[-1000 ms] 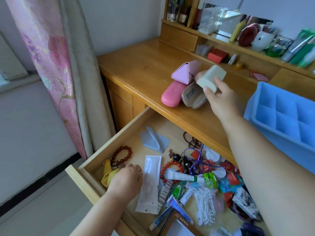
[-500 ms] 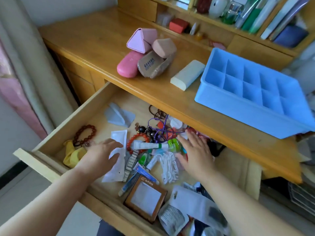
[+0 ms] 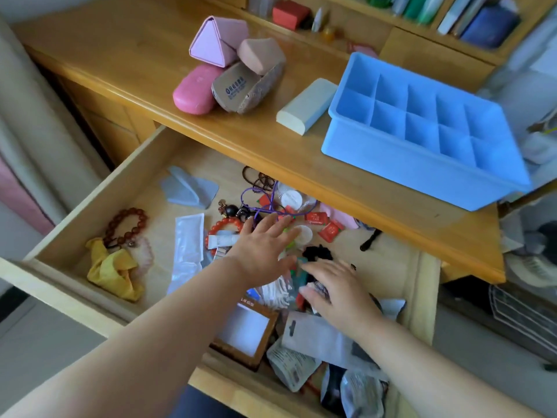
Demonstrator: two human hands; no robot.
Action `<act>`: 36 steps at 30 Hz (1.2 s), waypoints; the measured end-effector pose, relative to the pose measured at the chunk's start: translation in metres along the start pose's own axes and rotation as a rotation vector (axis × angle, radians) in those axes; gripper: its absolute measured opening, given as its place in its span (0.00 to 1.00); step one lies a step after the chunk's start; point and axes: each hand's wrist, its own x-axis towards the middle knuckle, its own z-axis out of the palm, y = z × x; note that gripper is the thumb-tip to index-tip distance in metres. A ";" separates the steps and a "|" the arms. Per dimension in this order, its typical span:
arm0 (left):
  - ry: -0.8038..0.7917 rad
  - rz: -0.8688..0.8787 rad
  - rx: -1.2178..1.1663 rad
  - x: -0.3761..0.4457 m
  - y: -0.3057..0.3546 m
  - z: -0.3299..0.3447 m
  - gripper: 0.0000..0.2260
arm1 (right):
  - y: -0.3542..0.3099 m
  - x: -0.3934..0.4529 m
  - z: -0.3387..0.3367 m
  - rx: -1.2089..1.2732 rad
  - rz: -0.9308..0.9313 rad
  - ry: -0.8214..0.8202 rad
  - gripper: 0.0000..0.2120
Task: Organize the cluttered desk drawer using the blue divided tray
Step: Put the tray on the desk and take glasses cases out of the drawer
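While both arms reach over the drawer's front edge (image 3: 75, 285), the right hand (image 3: 340, 294) lies on the clutter with fingers bent, grasp unclear, and the left hand (image 3: 262, 245) spreads flat, released, above the beads. Bare drawer floor shows left, around the yellow cloth (image 3: 111, 273). Beyond, on the desk (image 3: 135, 55), the blue divided tray (image 3: 422, 164) overhangs the right edge.
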 end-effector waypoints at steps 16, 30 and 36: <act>0.050 -0.035 -0.190 -0.072 -0.079 0.003 0.22 | 0.047 0.124 -0.003 0.209 0.826 0.203 0.21; 0.206 0.022 -0.476 -0.065 -0.122 -0.036 0.26 | 0.084 0.062 -0.021 0.027 0.828 0.326 0.27; 0.286 -0.083 -0.278 -0.070 -0.159 -0.040 0.19 | 0.034 0.091 0.012 0.096 0.585 0.204 0.21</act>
